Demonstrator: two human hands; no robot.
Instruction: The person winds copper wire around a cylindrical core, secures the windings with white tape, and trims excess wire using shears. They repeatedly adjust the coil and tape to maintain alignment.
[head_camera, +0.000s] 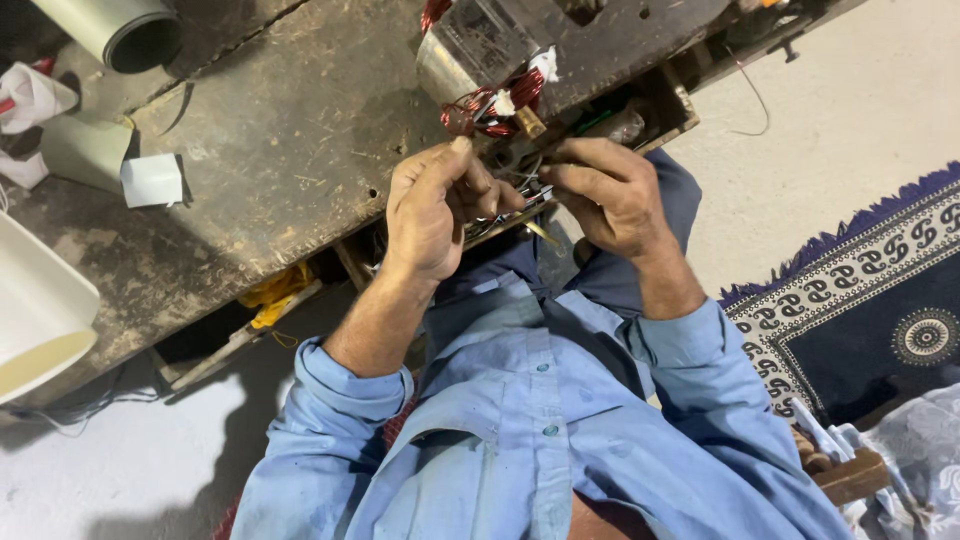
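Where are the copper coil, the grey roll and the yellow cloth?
Copper coil (478, 108): head view, on the red windings under the metal core.
Grey roll (120, 28): head view, on its outer wall near the open end.
Yellow cloth (272, 293): head view, on its bunched middle.

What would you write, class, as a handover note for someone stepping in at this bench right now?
Left hand: closed around thin wires at the bench edge.
Right hand: fingers pinch the same wire bundle from the other side; what else it holds is hidden.
Motor with red copper windings sits on the bench just beyond the hands.
Done: cannot tell from this view.
Left: the wires are in both hands, not set down.
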